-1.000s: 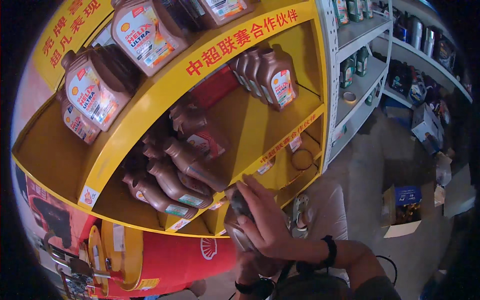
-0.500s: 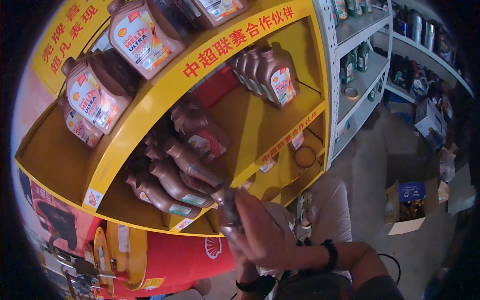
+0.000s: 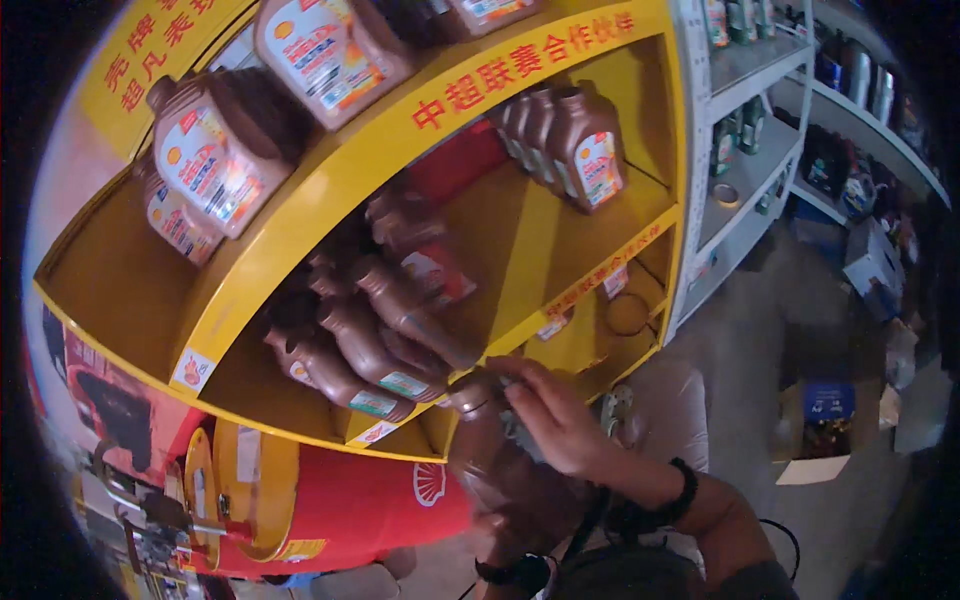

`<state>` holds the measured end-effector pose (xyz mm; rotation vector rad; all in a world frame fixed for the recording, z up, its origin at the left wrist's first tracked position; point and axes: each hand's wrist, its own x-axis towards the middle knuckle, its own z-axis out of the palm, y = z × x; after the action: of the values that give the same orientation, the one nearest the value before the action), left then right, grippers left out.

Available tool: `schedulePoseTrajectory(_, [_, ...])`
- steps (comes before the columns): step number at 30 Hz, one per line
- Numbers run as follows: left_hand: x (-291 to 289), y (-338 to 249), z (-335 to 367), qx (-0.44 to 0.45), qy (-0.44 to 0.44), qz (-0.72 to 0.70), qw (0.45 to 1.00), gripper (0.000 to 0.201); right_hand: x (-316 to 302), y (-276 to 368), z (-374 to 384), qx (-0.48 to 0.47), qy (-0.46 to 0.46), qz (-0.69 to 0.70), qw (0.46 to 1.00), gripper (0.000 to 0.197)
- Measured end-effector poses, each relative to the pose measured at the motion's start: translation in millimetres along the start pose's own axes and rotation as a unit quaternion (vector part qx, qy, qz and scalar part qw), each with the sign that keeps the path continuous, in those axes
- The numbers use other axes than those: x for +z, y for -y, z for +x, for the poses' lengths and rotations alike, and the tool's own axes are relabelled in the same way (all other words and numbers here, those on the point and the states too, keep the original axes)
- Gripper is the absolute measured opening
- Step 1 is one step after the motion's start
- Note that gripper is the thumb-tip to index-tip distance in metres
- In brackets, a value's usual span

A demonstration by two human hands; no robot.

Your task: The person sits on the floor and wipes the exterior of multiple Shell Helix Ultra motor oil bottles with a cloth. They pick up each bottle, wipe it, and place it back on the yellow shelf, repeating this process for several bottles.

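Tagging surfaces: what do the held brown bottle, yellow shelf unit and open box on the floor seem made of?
Brown bottle: likely moulded plastic, satin; smooth rounded body with soft highlights, though blurred.
Yellow shelf unit: probably painted sheet metal, semi-gloss; thin even edges, light sheen, but painted board is possible.
Open box: cardboard by its look, matte; plain tan flap folded outward.

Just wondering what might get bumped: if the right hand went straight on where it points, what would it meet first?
Beyond the held bottle, the right hand would probably meet the shelf's yellow edge first; depth is unclear.
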<state>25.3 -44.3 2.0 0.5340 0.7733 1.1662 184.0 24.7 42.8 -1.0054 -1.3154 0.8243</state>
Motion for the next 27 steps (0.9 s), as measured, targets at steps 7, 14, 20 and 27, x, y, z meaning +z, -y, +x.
schedulePoseTrajectory(7, [-20,14,-14,-0.037,-0.023,-0.02,0.999,0.083,-12,30,-16,-0.142,-0.073,0.173,0.972,0.027])
schedulePoseTrajectory(14, [-38,6,-28,-0.046,-0.053,-0.023,0.997,0.081,-34,67,0,-0.327,0.096,-0.161,0.926,0.031])
schedulePoseTrajectory(20, [-40,8,-31,-0.053,-0.063,-0.026,0.996,0.08,-12,80,-16,-0.379,0.125,-0.163,0.902,0.034])
schedulePoseTrajectory(27, [-48,5,-39,-0.056,-0.067,-0.029,0.996,0.079,-32,61,-6,-0.294,0.01,-0.192,0.936,0.022])
